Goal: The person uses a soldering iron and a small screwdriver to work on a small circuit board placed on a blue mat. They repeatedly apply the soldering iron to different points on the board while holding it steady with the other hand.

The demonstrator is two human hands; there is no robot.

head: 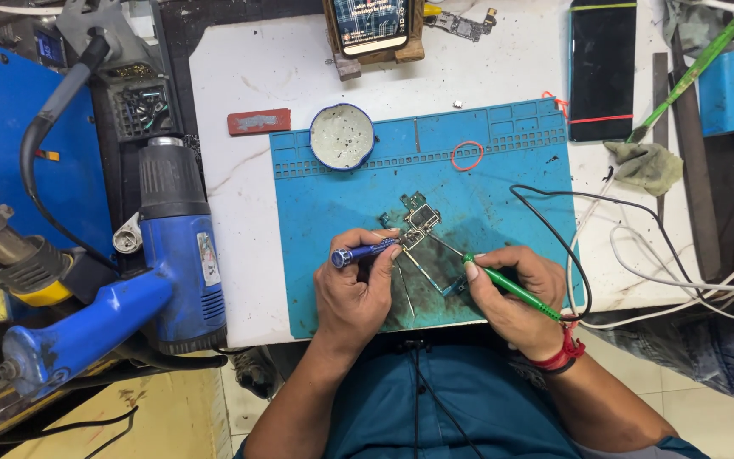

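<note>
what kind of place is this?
Most likely a phone repair bench. The left hand holds a blue screwdriver and the right hand a green-handled tool over a small circuit board on a blue mat, with a heat gun beside it.

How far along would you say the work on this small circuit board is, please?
Done: the bare circuit board lies out of any casing on the blue mat. In hand: the left hand holds a blue tool to the board, and the right hand holds a green wired tool by it. Left: a dark phone lies apart.
</note>
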